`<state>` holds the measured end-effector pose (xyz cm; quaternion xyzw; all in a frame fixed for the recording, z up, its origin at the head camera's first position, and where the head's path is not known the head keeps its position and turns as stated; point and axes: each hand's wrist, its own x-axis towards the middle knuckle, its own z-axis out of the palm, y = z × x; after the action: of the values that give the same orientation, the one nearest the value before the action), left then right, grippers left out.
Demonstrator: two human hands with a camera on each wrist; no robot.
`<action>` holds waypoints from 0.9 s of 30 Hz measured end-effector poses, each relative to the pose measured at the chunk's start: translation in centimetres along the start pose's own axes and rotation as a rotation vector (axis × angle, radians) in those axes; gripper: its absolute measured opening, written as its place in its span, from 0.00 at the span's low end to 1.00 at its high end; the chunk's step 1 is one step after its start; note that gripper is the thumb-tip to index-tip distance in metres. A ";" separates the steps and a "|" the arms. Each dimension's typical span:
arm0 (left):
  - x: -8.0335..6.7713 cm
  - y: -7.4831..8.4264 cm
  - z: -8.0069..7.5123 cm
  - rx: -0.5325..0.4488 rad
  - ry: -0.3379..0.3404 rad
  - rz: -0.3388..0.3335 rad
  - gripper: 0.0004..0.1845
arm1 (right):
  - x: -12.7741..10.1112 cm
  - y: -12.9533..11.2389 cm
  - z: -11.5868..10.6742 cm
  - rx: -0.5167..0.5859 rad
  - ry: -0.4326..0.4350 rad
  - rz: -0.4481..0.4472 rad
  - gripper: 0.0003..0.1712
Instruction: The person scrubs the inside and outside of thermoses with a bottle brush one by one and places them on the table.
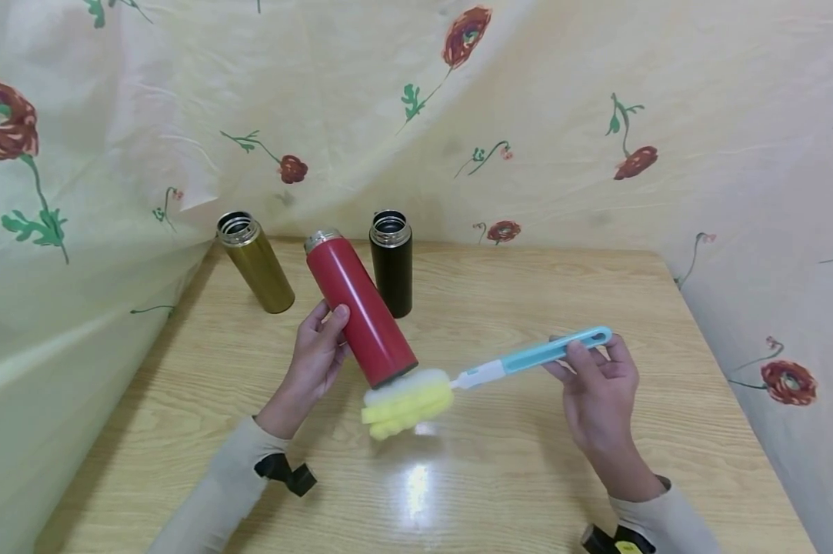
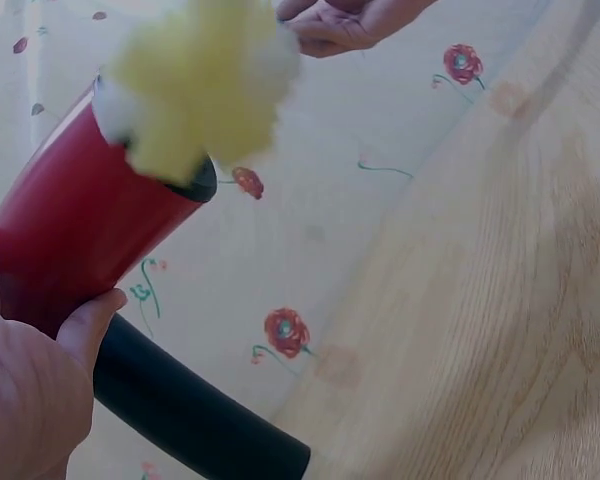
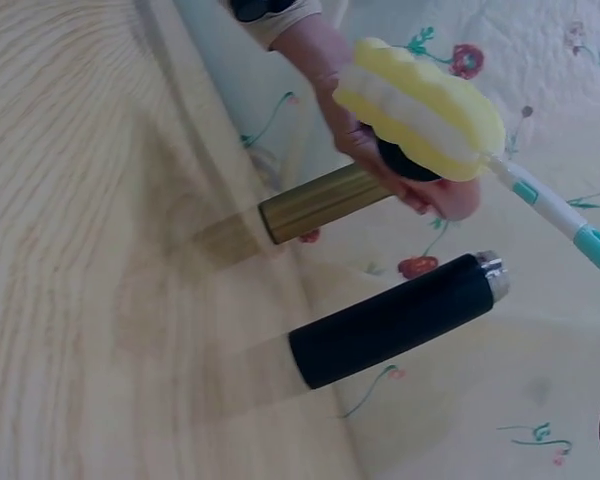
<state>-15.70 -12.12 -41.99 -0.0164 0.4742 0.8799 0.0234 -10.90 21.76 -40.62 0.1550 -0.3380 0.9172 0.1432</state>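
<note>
My left hand (image 1: 317, 350) grips a red flask (image 1: 359, 308), tilted with its base toward me and lifted off the wooden table (image 1: 499, 462). My right hand (image 1: 596, 381) holds the light blue handle of a bottle brush (image 1: 541, 355). Its yellow and white sponge head (image 1: 408, 402) touches the flask's base end. In the left wrist view the sponge (image 2: 205, 85) covers the end of the red flask (image 2: 80, 220), beside my left thumb (image 2: 85, 330). The right wrist view shows the sponge (image 3: 420, 110) and the brush shaft (image 3: 550, 205).
A gold flask (image 1: 255, 263) and a black flask (image 1: 391, 261) stand upright and open-topped at the back of the table. Floral cloth (image 1: 527, 115) hangs behind and at both sides. Bare tabletop lies in front of my hands.
</note>
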 end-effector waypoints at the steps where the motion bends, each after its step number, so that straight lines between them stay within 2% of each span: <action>1: 0.0 0.0 0.0 0.002 0.004 -0.002 0.24 | 0.0 -0.2 0.1 0.012 -0.007 -0.010 0.14; 8: 0.1 0.1 -0.2 0.017 0.012 -0.010 0.25 | 0.4 -1.2 0.2 0.096 -0.047 -0.058 0.13; 14: 0.3 0.4 -0.9 0.040 0.007 0.033 0.23 | 0.7 -2.1 -0.1 0.130 0.007 -0.070 0.11; 18: 0.8 0.8 -1.5 0.130 0.026 0.081 0.26 | 0.9 -2.7 -0.3 0.148 0.032 -0.093 0.10; 22: 1.1 1.4 -2.4 0.272 0.040 0.128 0.30 | 1.0 -3.0 -0.5 0.150 0.044 -0.107 0.08; 27: 2.0 1.9 -3.4 0.408 0.040 0.211 0.31 | 1.1 -3.4 -0.8 0.157 0.045 -0.116 0.09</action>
<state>-17.75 -16.01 -42.38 0.0209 0.6417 0.7629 -0.0753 -10.78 24.92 -38.85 0.1646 -0.2525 0.9342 0.1910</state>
